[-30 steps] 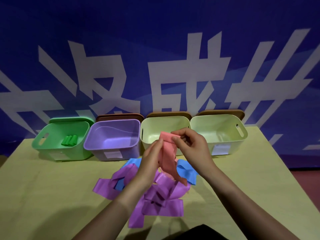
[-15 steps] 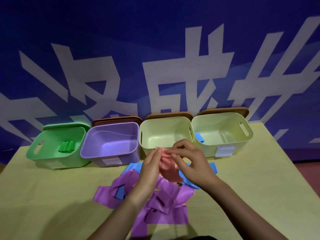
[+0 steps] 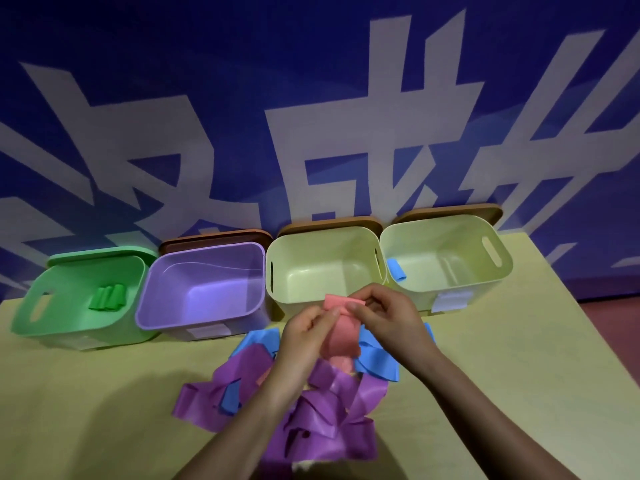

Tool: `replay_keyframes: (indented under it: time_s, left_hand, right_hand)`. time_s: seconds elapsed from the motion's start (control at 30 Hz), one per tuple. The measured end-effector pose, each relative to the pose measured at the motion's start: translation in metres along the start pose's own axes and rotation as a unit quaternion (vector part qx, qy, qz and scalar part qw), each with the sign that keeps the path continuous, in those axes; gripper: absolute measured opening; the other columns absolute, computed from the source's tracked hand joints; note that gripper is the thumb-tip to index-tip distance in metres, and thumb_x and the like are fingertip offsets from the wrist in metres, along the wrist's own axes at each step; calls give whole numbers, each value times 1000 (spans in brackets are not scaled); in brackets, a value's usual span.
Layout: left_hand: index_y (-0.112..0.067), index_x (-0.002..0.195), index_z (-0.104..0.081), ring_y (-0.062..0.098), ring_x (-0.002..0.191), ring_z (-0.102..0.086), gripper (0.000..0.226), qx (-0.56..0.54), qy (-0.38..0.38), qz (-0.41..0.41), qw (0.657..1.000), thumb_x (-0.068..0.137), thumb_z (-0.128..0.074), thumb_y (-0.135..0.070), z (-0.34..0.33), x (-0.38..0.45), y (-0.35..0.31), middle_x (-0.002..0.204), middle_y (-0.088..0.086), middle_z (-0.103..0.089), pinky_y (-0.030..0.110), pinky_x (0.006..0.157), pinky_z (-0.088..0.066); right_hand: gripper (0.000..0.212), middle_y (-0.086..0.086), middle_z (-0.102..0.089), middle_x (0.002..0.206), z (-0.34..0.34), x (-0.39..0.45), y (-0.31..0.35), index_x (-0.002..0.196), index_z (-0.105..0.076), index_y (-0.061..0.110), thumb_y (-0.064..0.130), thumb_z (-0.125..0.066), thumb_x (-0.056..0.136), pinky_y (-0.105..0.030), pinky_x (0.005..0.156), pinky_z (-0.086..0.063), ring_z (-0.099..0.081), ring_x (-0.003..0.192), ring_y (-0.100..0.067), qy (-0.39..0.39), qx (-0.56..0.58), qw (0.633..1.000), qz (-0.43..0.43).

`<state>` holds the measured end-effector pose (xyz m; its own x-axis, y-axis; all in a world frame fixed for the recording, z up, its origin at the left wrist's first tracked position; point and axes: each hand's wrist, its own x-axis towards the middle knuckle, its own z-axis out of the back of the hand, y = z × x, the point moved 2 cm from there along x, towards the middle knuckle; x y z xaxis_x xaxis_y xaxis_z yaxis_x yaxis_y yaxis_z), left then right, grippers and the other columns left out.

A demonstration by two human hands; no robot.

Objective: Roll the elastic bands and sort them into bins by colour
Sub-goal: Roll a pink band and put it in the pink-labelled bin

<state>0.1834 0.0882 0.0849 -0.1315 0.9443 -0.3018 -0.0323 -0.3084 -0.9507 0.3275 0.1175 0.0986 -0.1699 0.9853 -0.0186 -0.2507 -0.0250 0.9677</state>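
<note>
We record both hands raised above the yellow-green surface (image 3: 104, 393), just in front of the middle cream bin (image 3: 323, 268). The right hand (image 3: 388, 320) pinches the folded top end of the pink elastic band (image 3: 341, 327), fingers (image 3: 360, 306) curled narrowly on it. The left hand (image 3: 304, 337) grips the same band from the other side, fingertips closed against it. The band hangs down between the hands toward the loose pile of purple bands (image 3: 322, 410) and blue bands (image 3: 377, 362) on the surface. Four bins stand in a row: the green bin (image 3: 69, 320) holds green rolls (image 3: 107, 297); we see nothing inside the purple bin (image 3: 197, 306); the right cream bin (image 3: 450, 258) holds one blue roll (image 3: 396, 269).
</note>
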Motion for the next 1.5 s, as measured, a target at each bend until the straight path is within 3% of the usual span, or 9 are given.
replay_keyframes:
  time_s: [0.1,0.27,0.47,0.6,0.7,0.93,1.07,1.3,1.5]
  left_hand:
    - [-4,82,-62,18,69,-48,33,25,0,-19,1000,80,-62,-37,1,5,5,71,9,-53,35,65,-37]
    - [-10,66,-50,17,64,-40,27,-6,-29,-19,999,88,-64,-19,2,8,8,64,5,-43,33,62,-32]
    - [-14,97,-73,27,98,-68,25,-154,68,99,981,96,-51,-27,-8,-3,-4,100,12,-73,47,86,-53]
    - [-5,96,-69,27,99,-65,31,-203,31,91,974,98,-46,-26,-12,-16,-10,101,16,-70,47,100,-45]
    - [2,98,-66,31,95,-60,32,-208,4,68,976,99,-45,-22,-9,-22,-11,98,23,-65,42,93,-44]
    - [-17,89,-73,28,95,-63,24,-127,-9,-23,992,95,-53,-27,1,-46,-13,98,12,-71,42,91,-46]
    - [-13,88,-63,12,80,-57,23,20,-26,-108,994,101,-44,-16,5,-62,-14,85,2,-64,25,75,-45]
    - [-6,88,-62,16,72,-58,42,145,-41,-244,958,91,-41,-43,9,-70,-17,77,6,-64,29,69,-45]
    - [-16,86,-69,4,65,-54,28,133,-18,-187,973,94,-47,-32,17,-71,-12,74,0,-67,23,63,-43]
  right_hand:
    - [22,17,-55,59,-3,2,-2,72,-60,25,9,-69,84,-10,56,-37,-50,56,-1,-20,-97,992,81]
    - [6,7,-57,72,-6,5,-6,84,-70,14,15,-65,82,-12,60,-39,-49,62,0,-43,-168,970,168]
    - [16,3,-60,76,3,1,7,94,-75,16,20,-64,83,-13,66,-44,-54,68,-3,-93,-135,967,194]
    - [20,2,-60,84,7,-12,17,100,-75,15,20,-61,86,-17,71,-45,-55,77,-5,-34,-211,940,267]
    - [26,1,-61,93,10,-21,24,107,-74,15,21,-56,89,-17,80,-43,-56,89,-11,17,-220,928,300]
    - [30,4,-64,104,11,-53,36,115,-67,22,34,-56,90,-13,81,-43,-60,97,-7,22,-10,990,140]
    - [7,18,-68,76,1,-57,34,89,-70,28,21,-70,86,-17,69,-46,-60,73,2,12,8,999,51]
    - [12,8,-61,58,-4,-64,39,78,-64,13,3,-70,83,-17,57,-45,-55,54,-4,68,139,988,11]
    - [22,2,-54,61,-15,-76,33,69,-58,12,26,-70,80,-25,56,-39,-47,58,-9,-38,-20,989,140]
